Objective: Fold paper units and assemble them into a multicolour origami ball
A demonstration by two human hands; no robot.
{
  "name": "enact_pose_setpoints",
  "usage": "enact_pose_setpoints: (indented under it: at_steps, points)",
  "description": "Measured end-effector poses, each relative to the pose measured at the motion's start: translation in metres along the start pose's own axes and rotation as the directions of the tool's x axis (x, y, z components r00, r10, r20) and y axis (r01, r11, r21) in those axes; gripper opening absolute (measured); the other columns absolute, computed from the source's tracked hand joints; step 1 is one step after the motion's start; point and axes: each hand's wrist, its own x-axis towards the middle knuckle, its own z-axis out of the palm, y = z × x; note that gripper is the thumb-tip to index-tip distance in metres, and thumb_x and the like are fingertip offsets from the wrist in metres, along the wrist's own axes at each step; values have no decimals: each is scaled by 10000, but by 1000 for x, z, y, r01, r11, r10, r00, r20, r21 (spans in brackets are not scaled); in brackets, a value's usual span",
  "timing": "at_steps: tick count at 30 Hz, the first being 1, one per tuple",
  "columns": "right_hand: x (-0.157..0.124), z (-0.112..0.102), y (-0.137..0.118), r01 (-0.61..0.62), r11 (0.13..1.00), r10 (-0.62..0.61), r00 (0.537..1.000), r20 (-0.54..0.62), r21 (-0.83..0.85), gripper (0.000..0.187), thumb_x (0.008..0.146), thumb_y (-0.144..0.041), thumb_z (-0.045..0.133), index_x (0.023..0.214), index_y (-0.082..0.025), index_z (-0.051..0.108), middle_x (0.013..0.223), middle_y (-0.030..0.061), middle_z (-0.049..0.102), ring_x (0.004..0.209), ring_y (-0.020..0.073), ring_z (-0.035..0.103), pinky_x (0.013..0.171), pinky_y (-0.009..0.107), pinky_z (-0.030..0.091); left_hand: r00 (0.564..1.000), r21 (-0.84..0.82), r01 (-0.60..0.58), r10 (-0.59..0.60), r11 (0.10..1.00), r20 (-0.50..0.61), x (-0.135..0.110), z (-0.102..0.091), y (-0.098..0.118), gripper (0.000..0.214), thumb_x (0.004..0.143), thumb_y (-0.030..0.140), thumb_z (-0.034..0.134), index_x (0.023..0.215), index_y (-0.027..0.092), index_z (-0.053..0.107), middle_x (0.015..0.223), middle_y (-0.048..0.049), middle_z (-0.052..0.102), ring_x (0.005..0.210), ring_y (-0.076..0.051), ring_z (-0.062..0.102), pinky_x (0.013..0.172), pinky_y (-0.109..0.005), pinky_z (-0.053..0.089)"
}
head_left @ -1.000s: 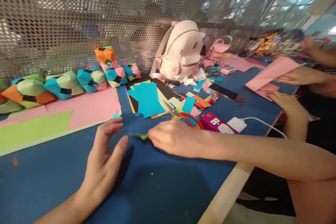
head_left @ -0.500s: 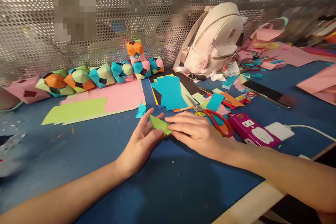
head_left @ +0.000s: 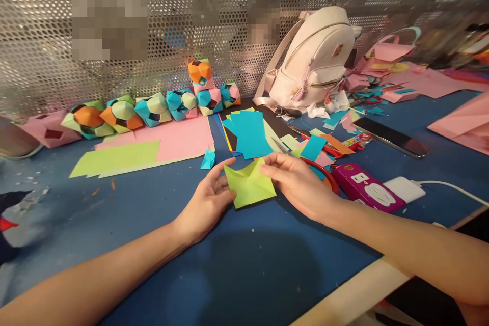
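Observation:
A creased square of green paper (head_left: pixel 250 186) is held up just above the blue table, spread out between both hands. My left hand (head_left: pixel 208 201) pinches its left edge between thumb and fingers. At the upper right corner, my right hand (head_left: pixel 300 183) grips the paper the same way. Just beyond my left fingertips lies a small folded blue paper piece (head_left: pixel 208 159). Red-handled scissors (head_left: pixel 324 175) lie behind my right hand, which partly hides them.
Several folded paper balls (head_left: pixel 153 108) line the back by a perforated metal screen (head_left: pixel 160 25). Green sheets (head_left: pixel 118 158), blue sheets (head_left: pixel 250 135), a white backpack (head_left: pixel 321 56), a phone (head_left: pixel 391 136), a purple power strip (head_left: pixel 369 188) and paper scraps lie around.
The green paper has gone from folded into a small triangle to opened out into a creased square. My right hand has shifted slightly right with its corner.

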Motion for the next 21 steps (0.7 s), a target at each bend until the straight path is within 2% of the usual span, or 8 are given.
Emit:
enact_pose_setpoints:
  at_steps: [2,7,12,15,21]
  points:
    - [2,0,0,-15,1000,15,1000,-12,-13,232,714,-337,701,797,-184,548,710,-32,575,673,112,565,649,265,460,1000,19,0,0,1000,-11,1,-1,0,614,734,124,642,1312,204,450,1140,-92,670,1014,-237,650,828,-353,520]
    - [2,1,3,-5,995,14,997,82,-100,207,693,-309,702,824,-178,609,809,6,651,790,146,606,709,285,490,999,69,-31,32,997,-15,2,-6,-3,499,754,152,657,1236,191,533,1072,-72,695,985,-219,654,785,-305,510]
    - [3,-1,8,-32,999,32,995,94,2,231,690,-331,724,829,-173,628,822,15,681,798,154,631,755,305,498,999,-6,-26,26,1000,-32,3,-3,-1,343,705,156,715,1040,161,639,1057,-79,708,1010,-244,648,856,-359,512]
    - [4,-1,9,-25,999,23,995,97,29,226,704,-315,714,865,-178,634,843,16,688,820,154,637,773,304,500,999,-33,-13,11,999,-37,4,-3,1,320,715,186,721,1026,161,651,1035,-80,714,991,-245,656,875,-387,510]
    - [3,0,8,38,997,-31,995,95,-68,186,738,-325,679,845,-179,639,826,12,670,813,149,616,740,291,503,998,-50,-16,13,999,-53,4,-4,0,303,724,244,732,1011,167,674,1031,-78,715,981,-247,658,877,-402,511]
